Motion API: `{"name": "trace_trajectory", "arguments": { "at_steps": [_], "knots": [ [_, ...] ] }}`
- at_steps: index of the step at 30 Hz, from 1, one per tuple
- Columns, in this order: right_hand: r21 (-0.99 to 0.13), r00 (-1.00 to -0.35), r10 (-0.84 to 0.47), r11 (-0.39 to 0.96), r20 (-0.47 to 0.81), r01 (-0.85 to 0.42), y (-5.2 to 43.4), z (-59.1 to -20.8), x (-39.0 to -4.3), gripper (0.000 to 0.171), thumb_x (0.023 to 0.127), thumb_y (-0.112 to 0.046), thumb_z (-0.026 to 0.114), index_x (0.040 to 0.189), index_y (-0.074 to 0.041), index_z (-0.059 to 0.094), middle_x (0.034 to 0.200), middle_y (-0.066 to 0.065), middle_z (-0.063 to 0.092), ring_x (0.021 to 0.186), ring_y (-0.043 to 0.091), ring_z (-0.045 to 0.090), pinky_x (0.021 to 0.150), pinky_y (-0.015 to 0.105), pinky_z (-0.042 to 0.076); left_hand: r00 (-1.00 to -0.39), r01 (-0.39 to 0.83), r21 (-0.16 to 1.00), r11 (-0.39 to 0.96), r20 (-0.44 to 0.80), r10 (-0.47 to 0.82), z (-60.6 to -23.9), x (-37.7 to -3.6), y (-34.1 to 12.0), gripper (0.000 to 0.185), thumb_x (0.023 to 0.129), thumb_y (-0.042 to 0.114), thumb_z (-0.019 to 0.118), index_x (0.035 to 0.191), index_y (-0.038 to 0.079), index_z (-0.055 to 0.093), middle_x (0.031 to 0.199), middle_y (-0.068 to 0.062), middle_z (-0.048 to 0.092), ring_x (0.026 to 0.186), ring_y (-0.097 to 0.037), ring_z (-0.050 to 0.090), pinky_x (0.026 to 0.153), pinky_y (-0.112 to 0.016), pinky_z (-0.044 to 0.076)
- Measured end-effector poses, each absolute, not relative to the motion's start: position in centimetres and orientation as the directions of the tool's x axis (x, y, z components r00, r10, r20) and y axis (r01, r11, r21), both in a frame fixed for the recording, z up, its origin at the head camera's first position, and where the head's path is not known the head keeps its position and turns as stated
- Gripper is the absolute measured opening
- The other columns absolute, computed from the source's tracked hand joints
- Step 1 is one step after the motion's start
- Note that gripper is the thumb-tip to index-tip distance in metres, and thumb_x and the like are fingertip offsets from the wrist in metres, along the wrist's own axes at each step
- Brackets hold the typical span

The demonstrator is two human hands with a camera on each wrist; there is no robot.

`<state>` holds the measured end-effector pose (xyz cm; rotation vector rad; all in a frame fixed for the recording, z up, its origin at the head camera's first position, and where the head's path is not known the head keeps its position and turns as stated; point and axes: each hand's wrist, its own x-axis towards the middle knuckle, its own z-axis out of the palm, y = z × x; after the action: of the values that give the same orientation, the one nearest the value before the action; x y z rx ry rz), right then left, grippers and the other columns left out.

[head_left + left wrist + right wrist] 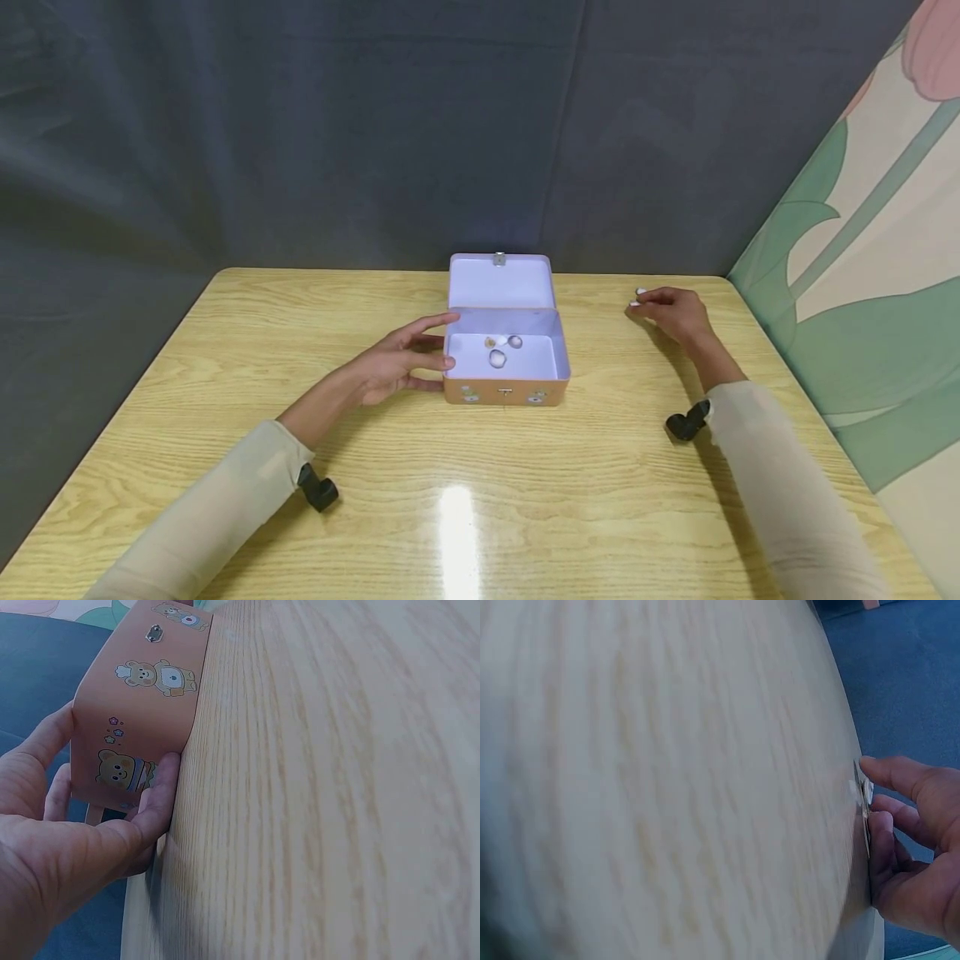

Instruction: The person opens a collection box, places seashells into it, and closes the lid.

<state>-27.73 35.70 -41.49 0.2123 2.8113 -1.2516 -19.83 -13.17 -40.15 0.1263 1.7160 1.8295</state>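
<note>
A small orange tin box (504, 395) with bear pictures stands open at the middle of the wooden table (480, 517), its lid (501, 283) tipped back. Three small pale shell-like pieces (497, 358) lie on its lavender floor. My left hand (405, 358) rests against the box's left wall with the fingers stretched out. In the left wrist view the thumb and fingers of the left hand (67, 847) touch the box (150, 697). My right hand (671, 310) is at the far right of the table and pinches a small white piece (640, 293). The right wrist view shows the white piece (865, 792) between the fingertips of the right hand (915, 855).
A dark grey curtain (300, 125) hangs behind the table. A floral panel (885, 250) stands along the right side. Black wrist mounts (318, 490) (686, 425) sit at both sleeves. Bare wood stretches in front of the box.
</note>
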Motion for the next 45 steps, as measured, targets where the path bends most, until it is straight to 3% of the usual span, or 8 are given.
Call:
{"name": "trace_trajectory", "arguments": {
  "at_steps": [7,14,18,23,27,32,36,45],
  "knots": [
    [-0.729,-0.990,0.109,0.670,-0.091,0.140,35.3,-41.5,-27.9,0.049,0.105,-0.033,0.080,0.139,0.001,0.074,0.146,0.013,0.074,0.107,0.009,0.060,0.093,0.020,0.048,-0.803,-0.363,0.931,0.033,-0.331,0.496,-40.1,-19.8,-13.2,0.082,0.106,0.003,0.075,0.173,0.038,0.045,0.172,-0.015,0.038,0.135,-0.032,0.064,0.113,-0.054,0.064],
    [-0.735,-0.991,0.097,0.665,-0.088,0.130,34.8,-41.7,-28.1,0.047,0.108,-0.028,0.077,0.141,0.005,0.072,0.157,0.026,0.066,0.140,0.037,0.062,0.110,0.032,0.051,-0.802,-0.362,0.931,0.035,-0.330,0.498,-40.1,-19.9,-13.4,0.083,0.106,0.001,0.074,0.174,0.038,0.044,0.171,-0.016,0.038,0.135,-0.032,0.064,0.113,-0.055,0.064],
    [-0.734,-0.993,0.091,0.670,-0.073,0.115,34.7,-41.8,-28.1,0.046,0.108,-0.027,0.077,0.140,0.006,0.072,0.155,0.027,0.067,0.143,0.039,0.061,0.116,0.040,0.051,-0.803,-0.361,0.932,0.040,-0.332,0.495,-40.1,-19.9,-13.4,0.082,0.106,0.002,0.075,0.173,0.039,0.044,0.172,-0.016,0.038,0.136,-0.033,0.063,0.114,-0.055,0.064],
    [-0.737,-0.995,0.073,0.668,-0.071,0.102,34.7,-41.8,-28.0,0.046,0.110,-0.029,0.075,0.141,0.005,0.072,0.157,0.025,0.065,0.135,0.030,0.063,0.106,0.028,0.050,-0.805,-0.363,0.931,0.039,-0.334,0.491,-40.2,-19.8,-13.5,0.082,0.106,0.002,0.075,0.173,0.039,0.045,0.172,-0.016,0.038,0.137,-0.033,0.063,0.113,-0.055,0.064],
    [-0.745,-0.995,0.073,0.661,-0.063,0.096,34.9,-41.5,-27.7,0.046,0.111,-0.029,0.073,0.142,0.005,0.071,0.156,0.025,0.066,0.111,0.004,0.063,0.094,0.017,0.049,-0.805,-0.363,0.931,0.039,-0.334,0.491,-40.2,-19.7,-13.5,0.082,0.106,0.002,0.075,0.173,0.039,0.045,0.172,-0.015,0.038,0.137,-0.033,0.063,0.113,-0.054,0.064],
    [-0.762,-0.996,0.077,0.643,-0.032,0.075,35.1,-41.3,-27.6,0.044,0.110,-0.025,0.075,0.141,0.006,0.072,0.129,0.003,0.080,0.088,-0.013,0.059,0.082,0.009,0.051,-0.803,-0.362,0.931,0.040,-0.333,0.493,-40.1,-19.7,-13.4,0.082,0.107,0.003,0.075,0.173,0.040,0.045,0.173,-0.015,0.037,0.139,-0.034,0.063,0.113,-0.054,0.064],
    [-0.774,-0.996,0.086,0.629,-0.025,0.074,35.2,-41.4,-27.6,0.042,0.109,-0.025,0.076,0.139,0.005,0.074,0.102,-0.023,0.071,0.085,-0.010,0.061,0.076,0.008,0.052,-0.802,-0.362,0.931,0.040,-0.334,0.496,-40.1,-19.7,-13.3,0.082,0.107,0.003,0.075,0.173,0.039,0.045,0.173,-0.016,0.036,0.138,-0.035,0.062,0.113,-0.054,0.064],
    [-0.804,-0.997,0.072,0.592,-0.020,0.059,35.0,-41.3,-27.0,0.042,0.111,-0.024,0.074,0.141,0.006,0.073,0.098,-0.029,0.070,0.085,-0.007,0.067,0.075,0.011,0.057,-0.803,-0.363,0.931,0.038,-0.333,0.495,-40.1,-19.7,-13.1,0.082,0.106,0.003,0.076,0.173,0.039,0.045,0.174,-0.016,0.035,0.139,-0.035,0.062,0.113,-0.054,0.064]
  ]
}}
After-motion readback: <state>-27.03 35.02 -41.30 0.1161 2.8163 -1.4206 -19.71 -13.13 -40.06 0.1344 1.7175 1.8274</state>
